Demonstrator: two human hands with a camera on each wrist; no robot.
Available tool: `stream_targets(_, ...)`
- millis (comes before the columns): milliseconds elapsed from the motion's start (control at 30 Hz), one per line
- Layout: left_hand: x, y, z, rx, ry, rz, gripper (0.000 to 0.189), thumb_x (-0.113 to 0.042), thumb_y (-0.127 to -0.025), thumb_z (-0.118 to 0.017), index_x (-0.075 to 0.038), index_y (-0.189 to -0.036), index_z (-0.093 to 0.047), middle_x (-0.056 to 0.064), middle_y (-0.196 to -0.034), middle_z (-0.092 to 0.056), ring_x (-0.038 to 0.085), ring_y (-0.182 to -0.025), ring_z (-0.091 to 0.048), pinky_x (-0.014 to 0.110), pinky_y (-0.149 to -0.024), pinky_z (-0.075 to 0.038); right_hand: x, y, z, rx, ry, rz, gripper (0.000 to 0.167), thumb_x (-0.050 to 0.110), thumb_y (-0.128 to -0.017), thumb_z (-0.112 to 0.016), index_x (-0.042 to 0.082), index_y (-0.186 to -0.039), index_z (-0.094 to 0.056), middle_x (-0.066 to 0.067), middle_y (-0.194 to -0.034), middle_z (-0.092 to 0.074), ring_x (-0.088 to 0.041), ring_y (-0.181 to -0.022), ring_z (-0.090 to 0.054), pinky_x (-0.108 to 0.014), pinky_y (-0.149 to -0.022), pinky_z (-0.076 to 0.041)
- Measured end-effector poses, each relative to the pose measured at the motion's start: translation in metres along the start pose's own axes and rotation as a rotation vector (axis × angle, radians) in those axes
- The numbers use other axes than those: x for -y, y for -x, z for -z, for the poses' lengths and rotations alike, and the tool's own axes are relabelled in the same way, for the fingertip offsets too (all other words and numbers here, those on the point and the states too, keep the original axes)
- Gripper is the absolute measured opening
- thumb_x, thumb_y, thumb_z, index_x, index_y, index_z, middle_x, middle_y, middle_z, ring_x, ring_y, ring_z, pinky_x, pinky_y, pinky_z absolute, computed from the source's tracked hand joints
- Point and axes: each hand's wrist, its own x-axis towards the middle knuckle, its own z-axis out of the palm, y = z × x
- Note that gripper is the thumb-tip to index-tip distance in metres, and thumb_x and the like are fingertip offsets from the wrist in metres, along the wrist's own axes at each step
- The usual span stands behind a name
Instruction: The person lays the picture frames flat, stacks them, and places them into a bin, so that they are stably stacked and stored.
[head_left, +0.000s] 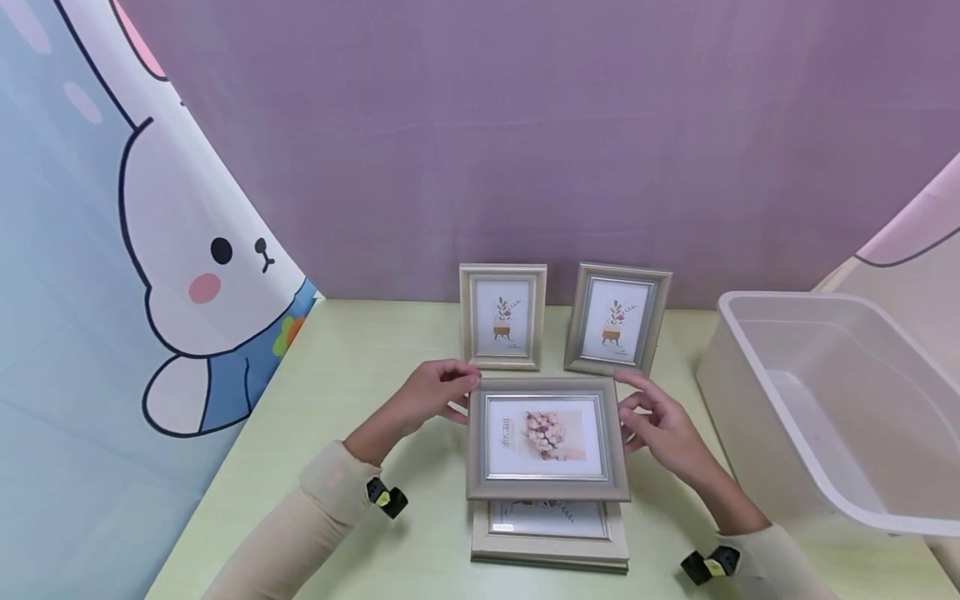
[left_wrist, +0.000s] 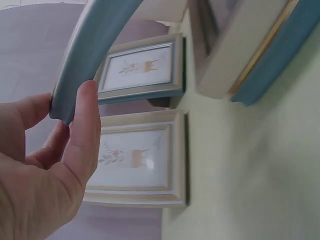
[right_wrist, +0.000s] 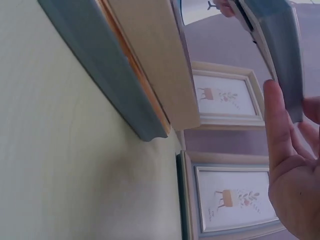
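Note:
Both hands hold up a grey picture frame (head_left: pixel 545 439) with a pink flower print, lying sideways in the head view. My left hand (head_left: pixel 431 393) pinches its far left corner between thumb and fingers, as the left wrist view shows with the frame's blue-grey edge (left_wrist: pixel 86 60). At the right edge, my right hand (head_left: pixel 663 429) grips the frame, with one finger against its underside in the right wrist view. Beneath it on the table lies a stack of frames (head_left: pixel 550 552), a cream one over a blue-grey one; the held frame hides much of the stack.
Behind the hands, a cream frame (head_left: pixel 502 317) and a grey frame (head_left: pixel 618 318) stand upright on the pale green table (head_left: pixel 360 333), both with plant prints. A large whitish plastic bin (head_left: pixel 795 442) is at the right. A purple cloth (head_left: pixel 525 133) hangs behind.

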Motion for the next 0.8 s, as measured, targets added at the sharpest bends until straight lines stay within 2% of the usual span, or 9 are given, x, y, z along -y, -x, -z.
stream_targets(200,0.017,0.0,-0.007,0.033,-0.021,0.052,0.025,-0.017,-0.103,-0.061,0.0,-0.12,-0.066,0.01,-0.103,-0.065,0.019,-0.083,-0.07,0.038,-0.072,-0.065,-0.007,0.007,0.003,0.093,-0.041,-0.099,0.047,0.005,-0.103,-0.057,-0.001,-0.146,-0.038,0.006,-0.09,-0.067,-0.016,-0.064,-0.069,-0.041,-0.055,-0.062)
stream_targets(467,0.029,0.003,-0.012,0.069,-0.05,0.088,0.023,-0.016,-0.103,-0.06,0.002,-0.117,-0.066,0.012,-0.104,-0.066,0.019,-0.082,-0.072,0.037,-0.073,-0.065,-0.02,0.014,0.005,0.204,-0.106,-0.153,0.047,0.005,-0.103,-0.056,0.001,-0.144,-0.034,0.002,-0.089,-0.066,-0.018,-0.065,-0.07,-0.044,-0.057,-0.063)
stream_targets(800,0.038,0.007,-0.012,0.085,-0.099,0.087,0.025,-0.019,-0.104,-0.06,0.002,-0.117,-0.067,0.014,-0.105,-0.067,0.02,-0.082,-0.072,0.036,-0.072,-0.065,-0.026,0.017,0.003,0.264,-0.092,-0.212,0.046,0.005,-0.102,-0.056,0.004,-0.142,-0.034,-0.006,-0.089,-0.064,-0.021,-0.071,-0.071,-0.048,-0.061,-0.063)
